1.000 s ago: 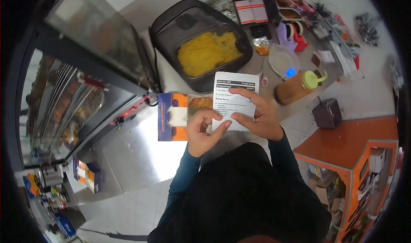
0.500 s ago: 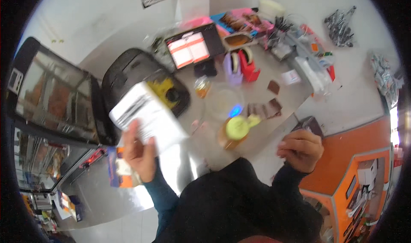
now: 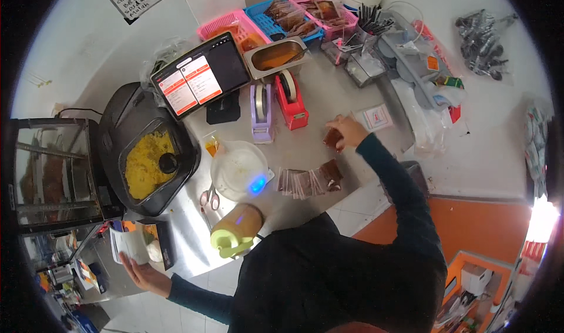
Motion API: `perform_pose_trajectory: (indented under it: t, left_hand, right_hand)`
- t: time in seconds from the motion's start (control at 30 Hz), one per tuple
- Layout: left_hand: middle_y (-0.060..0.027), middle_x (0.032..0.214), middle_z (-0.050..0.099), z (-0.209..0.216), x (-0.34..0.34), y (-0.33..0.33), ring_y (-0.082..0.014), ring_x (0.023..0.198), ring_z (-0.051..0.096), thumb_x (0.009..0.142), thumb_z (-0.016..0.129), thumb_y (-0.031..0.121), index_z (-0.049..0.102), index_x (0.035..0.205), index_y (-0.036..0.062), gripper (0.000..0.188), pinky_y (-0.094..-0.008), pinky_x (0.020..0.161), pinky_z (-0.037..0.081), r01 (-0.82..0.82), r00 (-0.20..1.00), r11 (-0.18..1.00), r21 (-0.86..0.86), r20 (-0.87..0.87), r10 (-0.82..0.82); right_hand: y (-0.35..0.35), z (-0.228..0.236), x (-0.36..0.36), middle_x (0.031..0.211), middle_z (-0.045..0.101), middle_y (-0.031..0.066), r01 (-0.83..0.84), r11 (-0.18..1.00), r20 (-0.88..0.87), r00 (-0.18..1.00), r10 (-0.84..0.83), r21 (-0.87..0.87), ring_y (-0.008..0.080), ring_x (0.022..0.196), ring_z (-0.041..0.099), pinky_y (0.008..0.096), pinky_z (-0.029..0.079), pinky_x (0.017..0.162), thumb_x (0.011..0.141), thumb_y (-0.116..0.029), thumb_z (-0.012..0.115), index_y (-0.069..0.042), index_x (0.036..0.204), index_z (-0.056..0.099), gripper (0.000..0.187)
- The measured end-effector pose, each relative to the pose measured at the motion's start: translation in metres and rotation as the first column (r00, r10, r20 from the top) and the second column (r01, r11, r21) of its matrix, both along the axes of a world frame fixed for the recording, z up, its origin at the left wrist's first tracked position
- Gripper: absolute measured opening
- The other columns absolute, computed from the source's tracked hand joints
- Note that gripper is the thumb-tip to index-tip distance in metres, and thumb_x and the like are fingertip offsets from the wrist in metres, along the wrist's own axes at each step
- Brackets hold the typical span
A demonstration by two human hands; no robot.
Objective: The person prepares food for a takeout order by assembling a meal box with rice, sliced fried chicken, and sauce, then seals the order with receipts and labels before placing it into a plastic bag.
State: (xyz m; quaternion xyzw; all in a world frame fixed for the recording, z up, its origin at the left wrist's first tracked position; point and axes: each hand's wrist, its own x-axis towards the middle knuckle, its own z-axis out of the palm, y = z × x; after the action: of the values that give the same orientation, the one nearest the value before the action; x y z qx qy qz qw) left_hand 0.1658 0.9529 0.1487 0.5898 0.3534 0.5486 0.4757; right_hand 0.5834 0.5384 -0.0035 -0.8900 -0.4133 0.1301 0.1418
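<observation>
My left hand [image 3: 144, 275] is at the lower left with a white paper slip [image 3: 130, 246], curled, between its thumb and fingers. Stretched out over the steel table, my right hand [image 3: 352, 132] has its fingertips closed on a small clear packet of brown sauce [image 3: 332, 138]; whether the packet is off the table is hard to tell. Nearer to me, a row of overlapping sauce packets [image 3: 302, 182] lies on the tabletop. A round translucent lid or bowl [image 3: 238, 167] is left of that row, and a brown bottle with a yellow-green lid [image 3: 238, 230] stands in front.
On the left is an open black cooker of yellow rice [image 3: 144, 168]. A tablet [image 3: 200, 77], a purple tape dispenser [image 3: 262, 118], a red one [image 3: 294, 107] and a metal sauce tray [image 3: 279, 57] stand farther back. Scissors [image 3: 210, 198] lie near the bottle. Baskets [image 3: 285, 19] line the wall.
My left hand has carried the paper slip down and left, away from the cooker. My right hand has moved forward onto the lone sauce packet. The view has turned and shifted.
</observation>
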Motion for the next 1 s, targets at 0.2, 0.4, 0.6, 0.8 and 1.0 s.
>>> perform_pose_trajectory:
  t: [0.2, 0.4, 0.6, 0.8, 1.0]
  left_hand:
    - [-0.0115, 0.125, 0.041, 0.007, 0.009, -0.018, -0.022, 0.117, 0.037, 0.084, 0.043, 0.01, 0.046, 0.117, -0.0009, 0.035, -0.0354, 0.098, 0.03, -0.217, 0.964, 0.974, 0.06, -0.143, 0.223]
    - [-0.0119, 0.124, 0.042, -0.004, 0.017, -0.026, -0.022, 0.114, 0.039, 0.083, 0.045, 0.012, 0.045, 0.118, -0.0013, 0.037, -0.0343, 0.095, 0.031, -0.213, 0.953, 0.976, 0.051, -0.208, 0.219]
    - [-0.0124, 0.126, 0.038, 0.004, 0.029, -0.037, -0.0252, 0.117, 0.036, 0.082, 0.045, 0.018, 0.043, 0.121, 0.0013, 0.042, -0.036, 0.095, 0.029, -0.288, 0.914, 0.957, -0.024, -0.304, 0.268]
    - [-0.0195, 0.109, 0.051, 0.016, 0.036, -0.035, -0.0282, 0.097, 0.049, 0.078, 0.053, 0.016, 0.053, 0.11, -0.0037, 0.037, -0.0366, 0.081, 0.04, -0.518, 0.827, 0.854, -0.054, -0.285, 0.484]
    - [-0.0183, 0.111, 0.049, 0.017, -0.004, -0.048, -0.0294, 0.098, 0.048, 0.08, 0.049, 0.017, 0.053, 0.11, -0.0018, 0.035, -0.0386, 0.083, 0.039, -0.592, 0.763, 0.805, -0.031, -0.342, 0.548]
  right_hand:
    - [0.017, -0.012, 0.028, 0.098, 0.051, 0.0192, -0.122, 0.985, -0.195, 0.976, 0.097, -0.119, 0.0364, 0.094, 0.048, 0.0424, 0.041, 0.076, 0.053, -0.018, 0.072, -0.007, 0.088, 0.057, 0.039]
    - [0.029, 0.017, 0.035, 0.073, 0.056, 0.0132, -0.295, 0.954, -0.429, 0.87, 0.244, -0.054, 0.0291, 0.075, 0.055, 0.0409, 0.043, 0.067, 0.065, -0.031, 0.064, -0.006, 0.07, 0.057, 0.026]
    - [0.05, 0.071, 0.18, 0.068, 0.06, 0.0138, -0.022, 0.974, -0.073, 0.997, 0.039, 0.224, 0.0284, 0.066, 0.057, 0.0406, 0.044, 0.062, 0.072, -0.026, 0.058, -0.005, 0.068, 0.059, 0.021]
    - [0.071, 0.038, 0.361, 0.086, 0.059, 0.0144, 0.328, 0.92, 0.607, 0.692, -0.389, 0.216, 0.029, 0.09, 0.053, 0.0391, 0.043, 0.072, 0.071, -0.023, 0.058, -0.009, 0.075, 0.06, 0.015]
    - [0.1, 0.016, 0.408, 0.083, 0.061, 0.0105, 0.47, 0.875, 0.224, 0.846, -0.483, 0.112, 0.0313, 0.076, 0.057, 0.0373, 0.045, 0.068, 0.07, -0.026, 0.062, -0.008, 0.086, 0.062, 0.025]
